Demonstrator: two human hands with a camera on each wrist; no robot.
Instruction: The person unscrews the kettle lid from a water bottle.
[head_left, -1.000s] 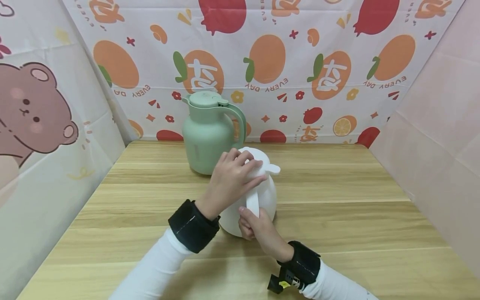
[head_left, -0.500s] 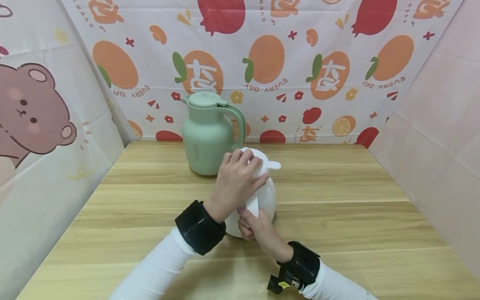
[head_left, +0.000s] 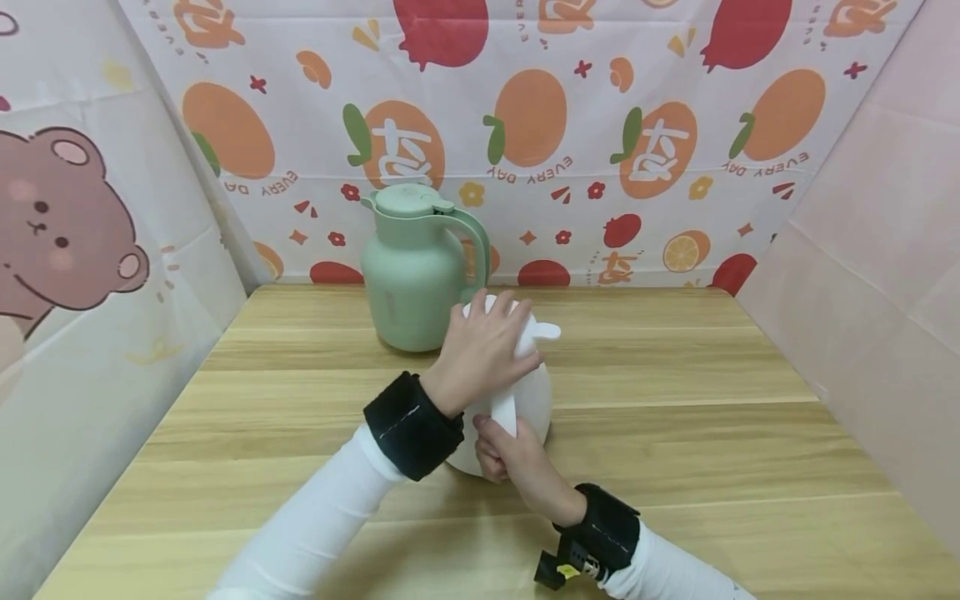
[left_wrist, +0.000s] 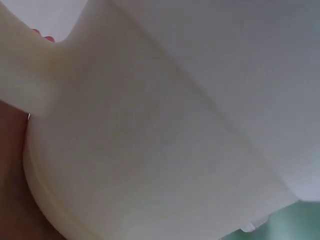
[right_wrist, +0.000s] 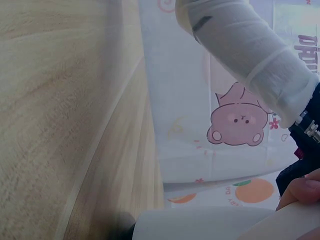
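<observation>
Standing near the middle of the bench (head_left: 675, 458), the white jug (head_left: 534, 396) is being held by both hands. The left hand (head_left: 480, 346) is resting on its top, the fingers spreading apart across the lid and covering much of it from the head camera. The right hand (head_left: 517, 458) is gripping the handle (head_left: 506, 408), its fingers curling round it and clamping on it. A tab (head_left: 547, 331) is sticking out from the lid towards the right, past the left thumb.

Just behind the white jug and to its left, a green jug (head_left: 412, 275) is standing upright, its own handle pointing right, towards the white jug's lid. The left hand is hiding the place where the two jugs would meet, so I cannot tell whether they are touching. In the left wrist view the white jug's wall is filling most of the space, with green showing at a lower corner.

A fruit-print cloth (head_left: 585, 108) is hanging behind the bench, close behind the green jug. A bear-print cloth (head_left: 172, 317) is hanging along the left side, and a pale pink cloth (head_left: 885, 250) is closing off the right. Black straps (head_left: 414, 425) are wrapping both wrists over white sleeves (head_left: 322, 508), and a small device (head_left: 573, 562) is hanging under the right strap.
</observation>
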